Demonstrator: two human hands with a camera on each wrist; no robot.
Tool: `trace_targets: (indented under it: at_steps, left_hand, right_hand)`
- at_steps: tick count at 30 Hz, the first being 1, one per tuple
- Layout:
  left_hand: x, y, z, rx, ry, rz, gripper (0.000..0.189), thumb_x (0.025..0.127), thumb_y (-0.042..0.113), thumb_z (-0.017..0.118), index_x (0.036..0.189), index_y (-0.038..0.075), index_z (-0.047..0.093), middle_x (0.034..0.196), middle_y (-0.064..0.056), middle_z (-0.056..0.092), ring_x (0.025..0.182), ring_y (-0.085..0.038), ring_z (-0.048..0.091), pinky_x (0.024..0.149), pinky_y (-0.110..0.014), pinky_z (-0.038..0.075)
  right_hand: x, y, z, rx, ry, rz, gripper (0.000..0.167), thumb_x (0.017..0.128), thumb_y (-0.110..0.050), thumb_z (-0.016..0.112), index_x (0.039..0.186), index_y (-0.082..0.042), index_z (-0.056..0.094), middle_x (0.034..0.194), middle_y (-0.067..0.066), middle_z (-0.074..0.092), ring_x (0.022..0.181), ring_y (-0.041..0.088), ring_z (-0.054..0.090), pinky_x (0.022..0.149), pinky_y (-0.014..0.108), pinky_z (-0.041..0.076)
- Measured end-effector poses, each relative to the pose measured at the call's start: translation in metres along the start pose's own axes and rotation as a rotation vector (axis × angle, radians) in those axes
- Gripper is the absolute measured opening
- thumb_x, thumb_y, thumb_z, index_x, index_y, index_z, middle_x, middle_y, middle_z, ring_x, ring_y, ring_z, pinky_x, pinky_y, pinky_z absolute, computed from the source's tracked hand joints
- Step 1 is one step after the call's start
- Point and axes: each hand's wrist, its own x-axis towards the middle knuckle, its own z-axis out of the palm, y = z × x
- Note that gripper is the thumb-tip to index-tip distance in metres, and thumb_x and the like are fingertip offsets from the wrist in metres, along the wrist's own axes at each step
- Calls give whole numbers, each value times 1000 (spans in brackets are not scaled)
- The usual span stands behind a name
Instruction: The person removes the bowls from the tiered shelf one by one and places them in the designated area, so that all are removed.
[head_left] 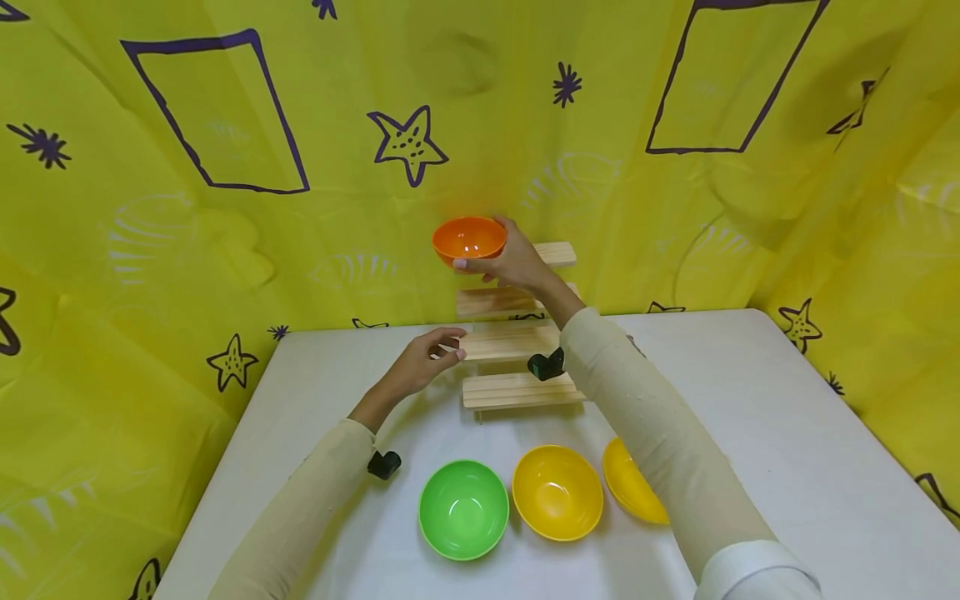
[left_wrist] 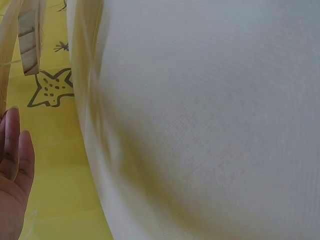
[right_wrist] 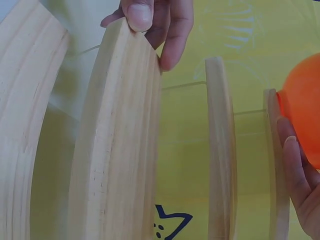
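Note:
A wooden tiered rack with several slatted steps stands at the far side of the table. My right hand grips a glossy orange bowl by its right side, at the left end of the top step. In the right wrist view, the orange bowl is against that step's end; whether it bears weight there I cannot tell. The left hand pinches the left end of the second step from the bottom, its thumb on the upper face. Part of the left hand shows in the left wrist view.
A green bowl and a yellow bowl sit near me on the white-covered table. Another yellow bowl lies partly behind the right sleeve. Yellow patterned cloth hangs close behind the rack.

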Motion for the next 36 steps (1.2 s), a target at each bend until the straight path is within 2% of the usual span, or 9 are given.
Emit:
trace_targets:
  at_steps: [5,9,15,18,22,28,36]
  left_hand:
    - [1,-1,0,-11,-1,0,43,99,25,66,140,11,58,128,-17,65,105,-32,64,89,-42,53]
    - [1,-2,0,-2,0,3,44,100,24,65,141,8,57,128,-17,65,105,-31,65,88,-40,54]
    - [3,-3,0,12,-11,7,45,101,20,63,142,3,55,129,-21,64,106,-35,64,89,-41,53]
    - [4,-4,0,8,-14,4,46,101,19,62,143,3,54,131,-23,63,108,-37,63,90,-43,53]
    - [4,-5,0,-1,-10,18,46,101,24,64,143,7,55,130,-20,63,107,-35,64,88,-42,53]
    - [5,-5,-1,-4,-3,28,43,100,24,64,140,10,58,129,-17,65,104,-31,65,87,-38,53]
    - [6,-6,-1,6,-3,30,42,100,24,64,139,10,59,127,-16,65,102,-28,66,86,-36,55]
  right_hand:
    - [-1,1,0,9,4,-3,105,84,-38,81,159,-11,13,141,15,51,92,43,69,62,37,58]
    - [-2,3,-1,31,-3,5,105,85,-35,80,160,-11,11,140,16,51,96,44,68,65,37,59]
    - [-3,5,-4,47,-17,1,106,84,-33,81,160,-10,10,140,16,51,88,31,71,70,39,60]
    - [-5,5,-6,51,-25,-1,106,85,-32,81,160,-10,9,143,17,49,95,39,69,71,39,60]
    - [-8,6,-8,51,-29,-5,105,85,-31,81,160,-11,10,143,16,49,104,47,65,72,40,60]
    - [-13,7,-15,56,-34,-8,104,84,-30,81,160,-11,11,138,16,53,101,44,66,75,43,60]
    - [-21,7,-27,40,-40,-9,104,84,-30,81,160,-13,13,151,14,41,103,32,65,77,44,60]
